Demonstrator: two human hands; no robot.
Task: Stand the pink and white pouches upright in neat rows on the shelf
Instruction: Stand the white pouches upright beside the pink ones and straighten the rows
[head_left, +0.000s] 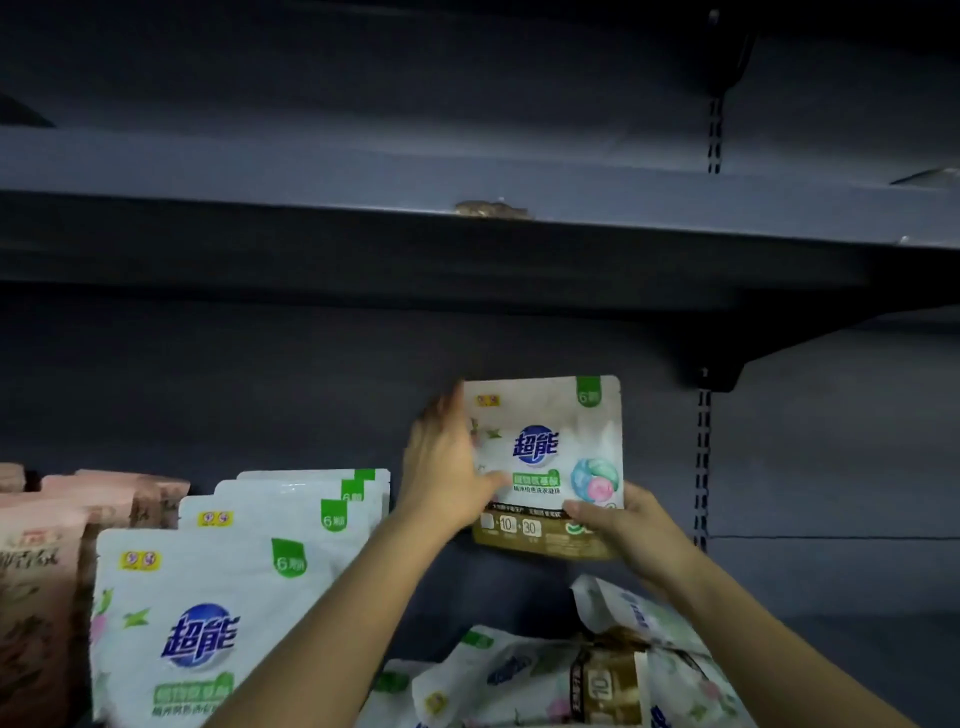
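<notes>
A: Where's the pouch (545, 462) rn?

B: Up in the air, upright, front facing us, right of the white row (244, 561) and well apart from it. Its base isn't on the shelf yet as far as I can see. Left hand (447, 467) wraps its left edge, thumb across the front, fingers behind. Right hand (618, 519) pinches the bottom right corner, thumb on the front. Both are grasping it, neither is slack.

A: And the rest?

B: White row stands in a file, front to back. Pink row (47, 545) is left of that, touching it. Loose heap (571, 675) of white pouches lies flat below the hands, not stood up yet.

A: What could go wrong?

B: Imo the main risk is tipping. It's a soft bag w/ nothing beside it to lean on, so if it's let go before the base sits flat it'll prob flop fwd onto the heap. Also the gap: set down where it hangs, it starts a stray column, not a neat row. And the arms cross over the heap, so a low elbow could shove those bags off the edge.
</notes>
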